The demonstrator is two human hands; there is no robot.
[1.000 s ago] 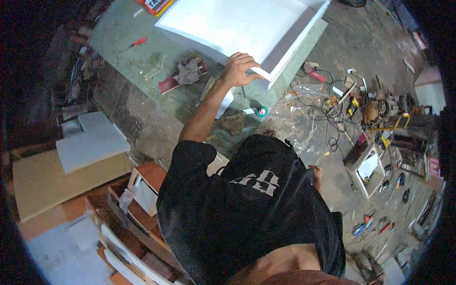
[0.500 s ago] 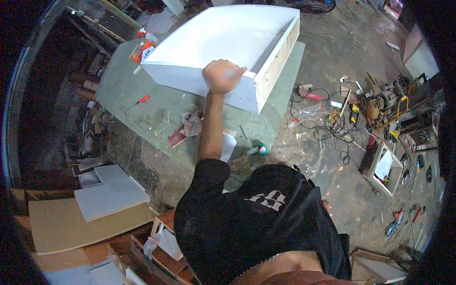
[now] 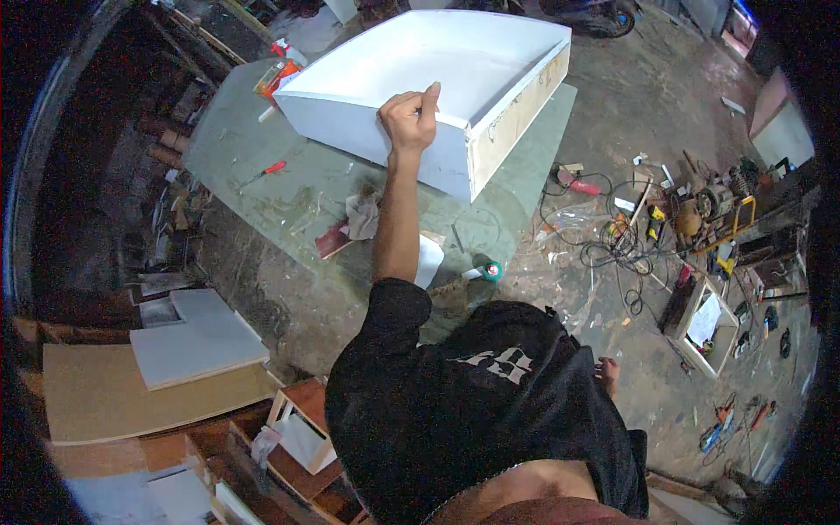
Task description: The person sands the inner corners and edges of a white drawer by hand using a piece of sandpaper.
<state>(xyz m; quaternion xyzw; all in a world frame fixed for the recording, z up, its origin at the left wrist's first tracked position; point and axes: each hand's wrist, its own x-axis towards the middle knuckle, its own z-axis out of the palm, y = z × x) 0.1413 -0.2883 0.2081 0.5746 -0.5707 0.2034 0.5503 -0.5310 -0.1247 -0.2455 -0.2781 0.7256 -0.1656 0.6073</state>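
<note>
A large white open-topped wooden box [image 3: 376,144] with a bowed far side rests on a green tabletop [image 3: 232,140]. At the top edge of its near wall is my left hand [image 3: 409,121]. Its fingers are curled closed and the thumb points up; what lies inside them, if anything, is hidden. Bare wood shows along the box's right side. My right hand [image 3: 608,374] hangs low beside my body, partly covered by my black shirt. Its visible fingers are loosely apart with nothing in them.
On the tabletop lie a red-handled screwdriver [image 3: 264,173], a crumpled cloth [image 3: 361,216], an orange can [image 3: 278,79] and a green-and-white roll [image 3: 493,270]. Tangled cables [image 3: 617,254], tools and a wooden box [image 3: 707,328] cover the floor at right. White boards [image 3: 197,341] are stacked at lower left.
My left hand, blurred before, now shows sharply with its thumb raised, still at the box's near edge. More of my right hand has come into sight. The whole view has shifted slightly.
</note>
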